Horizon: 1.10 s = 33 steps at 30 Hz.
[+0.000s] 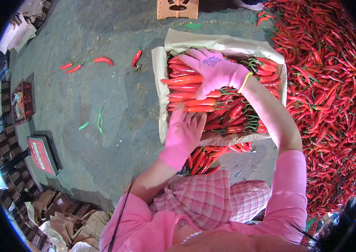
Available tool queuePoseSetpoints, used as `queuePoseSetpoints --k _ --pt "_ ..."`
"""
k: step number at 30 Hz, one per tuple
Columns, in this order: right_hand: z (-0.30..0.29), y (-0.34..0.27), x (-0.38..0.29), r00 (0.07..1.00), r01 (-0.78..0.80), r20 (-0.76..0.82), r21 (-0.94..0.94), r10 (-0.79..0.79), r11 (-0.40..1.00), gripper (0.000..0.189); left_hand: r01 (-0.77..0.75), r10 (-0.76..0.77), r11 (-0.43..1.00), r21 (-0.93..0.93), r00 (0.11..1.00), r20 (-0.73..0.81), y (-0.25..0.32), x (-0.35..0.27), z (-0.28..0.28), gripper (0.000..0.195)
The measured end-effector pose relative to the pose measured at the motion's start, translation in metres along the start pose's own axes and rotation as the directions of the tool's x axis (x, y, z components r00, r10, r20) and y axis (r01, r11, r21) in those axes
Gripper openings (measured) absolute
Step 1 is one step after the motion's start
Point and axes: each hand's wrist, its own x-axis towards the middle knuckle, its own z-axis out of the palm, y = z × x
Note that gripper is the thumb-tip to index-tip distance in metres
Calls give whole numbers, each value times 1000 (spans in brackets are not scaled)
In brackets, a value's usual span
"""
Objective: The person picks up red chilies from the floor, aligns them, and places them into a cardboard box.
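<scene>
A box lined with brown paper stands before me, filled with rows of red chili peppers. Their green stems point toward the middle and right of the box. My right hand, in a pink knit glove, rests palm down on the chilies at the far left, fingers spread. My left hand, gloved alike, lies at the near left corner, its fingertips against the nearer chilies and its thumb along the left side. The palms of both hands are hidden, and neither visibly grips a chili.
A large heap of red chilies covers the floor at right. More chilies lie between the box and my knees. A platform scale, brown paper sheets and crates are at left. An orange plastic stool stands beyond.
</scene>
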Motion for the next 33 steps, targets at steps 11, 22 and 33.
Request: queuePoseSetpoints --k 11,22,33 --pt "6 28 -44 910 -54 -387 236 145 970 31 14 -17 987 162 1000 17 6 -34 -29 32" --pt "2 58 -55 866 -411 -1 569 500 712 20 -588 -29 -797 136 262 965 112 53 54 38" --pt "-7 45 -24 964 -223 -67 312 256 923 26 -362 -417 -877 -316 248 874 140 107 91 35"
